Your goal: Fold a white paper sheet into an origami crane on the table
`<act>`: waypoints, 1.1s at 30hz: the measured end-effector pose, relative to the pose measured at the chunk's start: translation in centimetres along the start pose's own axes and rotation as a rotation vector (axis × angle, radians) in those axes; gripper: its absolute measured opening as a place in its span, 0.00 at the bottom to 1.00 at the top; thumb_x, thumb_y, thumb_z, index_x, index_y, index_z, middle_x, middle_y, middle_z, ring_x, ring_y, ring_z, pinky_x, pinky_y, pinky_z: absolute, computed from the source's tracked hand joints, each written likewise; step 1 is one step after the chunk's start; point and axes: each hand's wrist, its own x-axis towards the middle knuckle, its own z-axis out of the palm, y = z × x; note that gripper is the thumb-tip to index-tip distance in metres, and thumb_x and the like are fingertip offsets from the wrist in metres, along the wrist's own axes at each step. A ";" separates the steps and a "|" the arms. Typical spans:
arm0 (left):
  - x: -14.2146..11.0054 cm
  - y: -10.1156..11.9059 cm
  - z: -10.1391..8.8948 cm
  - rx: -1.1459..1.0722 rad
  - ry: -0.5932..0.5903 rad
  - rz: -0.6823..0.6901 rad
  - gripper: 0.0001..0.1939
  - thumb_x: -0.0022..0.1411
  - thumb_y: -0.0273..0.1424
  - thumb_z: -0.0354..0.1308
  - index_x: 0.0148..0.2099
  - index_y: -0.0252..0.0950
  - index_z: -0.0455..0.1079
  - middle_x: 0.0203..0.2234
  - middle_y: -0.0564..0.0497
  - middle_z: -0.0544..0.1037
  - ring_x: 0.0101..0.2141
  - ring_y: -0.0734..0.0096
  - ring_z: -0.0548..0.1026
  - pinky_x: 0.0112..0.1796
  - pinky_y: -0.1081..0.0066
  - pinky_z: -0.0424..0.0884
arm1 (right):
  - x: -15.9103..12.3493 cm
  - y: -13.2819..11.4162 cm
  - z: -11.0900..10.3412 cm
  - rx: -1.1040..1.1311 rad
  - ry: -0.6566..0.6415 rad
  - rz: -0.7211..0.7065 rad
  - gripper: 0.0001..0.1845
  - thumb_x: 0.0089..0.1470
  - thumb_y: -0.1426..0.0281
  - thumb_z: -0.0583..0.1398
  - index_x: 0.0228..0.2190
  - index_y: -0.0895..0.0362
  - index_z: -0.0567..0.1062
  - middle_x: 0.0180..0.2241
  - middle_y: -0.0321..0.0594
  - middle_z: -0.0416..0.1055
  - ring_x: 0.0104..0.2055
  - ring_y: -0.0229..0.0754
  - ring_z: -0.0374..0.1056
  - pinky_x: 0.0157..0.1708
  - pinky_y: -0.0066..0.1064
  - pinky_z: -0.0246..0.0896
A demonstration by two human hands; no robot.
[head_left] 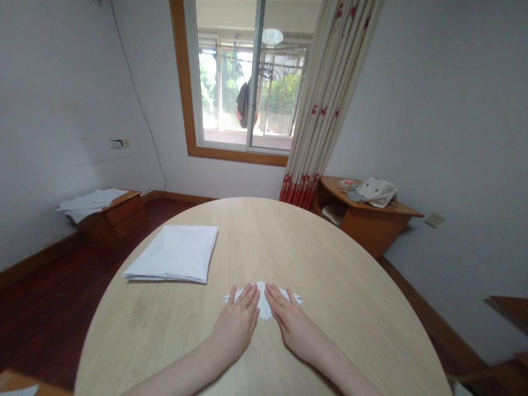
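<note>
A small folded white paper point(262, 298) lies on the round light-wood table point(313, 258) in front of me. My left hand point(238, 320) lies flat on its left part, fingers stretched out and together. My right hand point(290, 319) lies flat on its right part in the same way. The two hands almost touch at the fingertips and cover most of the paper; only its tips show at the left, the right and between the hands.
A stack of white paper sheets point(175, 253) rests on the table to the left. A low wooden cabinet point(117, 215) with cloth stands at the left wall. A corner shelf point(365, 212) with a bag stands right of the curtain point(324, 104), beside the window point(247, 82).
</note>
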 end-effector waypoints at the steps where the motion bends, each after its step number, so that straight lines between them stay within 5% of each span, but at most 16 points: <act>1: 0.0 0.0 0.0 0.008 -0.003 0.000 0.20 0.69 0.25 0.42 0.61 0.29 0.60 0.57 0.38 0.67 0.58 0.54 0.64 0.53 0.45 0.65 | 0.0 -0.1 -0.1 -0.005 -0.006 0.016 0.34 0.57 0.84 0.44 0.64 0.58 0.52 0.65 0.48 0.47 0.68 0.45 0.39 0.64 0.55 0.39; 13: -0.6 -0.2 0.5 0.095 0.019 -0.042 0.23 0.69 0.30 0.47 0.65 0.34 0.56 0.61 0.35 0.61 0.60 0.45 0.60 0.53 0.44 0.63 | 0.0 0.8 1.8 -0.089 0.056 0.142 0.29 0.63 0.74 0.46 0.65 0.58 0.49 0.66 0.48 0.43 0.68 0.55 0.32 0.62 0.59 0.41; 26: 0.0 -1.2 -1.3 -0.099 -0.011 0.142 0.23 0.70 0.28 0.47 0.65 0.35 0.54 0.61 0.41 0.63 0.60 0.59 0.61 0.55 0.54 0.64 | -0.3 1.3 1.6 -0.095 0.118 0.077 0.27 0.66 0.69 0.45 0.65 0.53 0.49 0.67 0.44 0.42 0.68 0.54 0.33 0.62 0.59 0.43; 33: 0.2 -1.1 -1.5 -0.120 -0.007 0.118 0.18 0.65 0.26 0.56 0.57 0.38 0.66 0.57 0.44 0.68 0.59 0.53 0.62 0.54 0.51 0.66 | -0.4 0.8 1.1 -0.088 0.187 0.040 0.26 0.63 0.75 0.48 0.61 0.54 0.60 0.65 0.47 0.50 0.67 0.55 0.42 0.59 0.62 0.47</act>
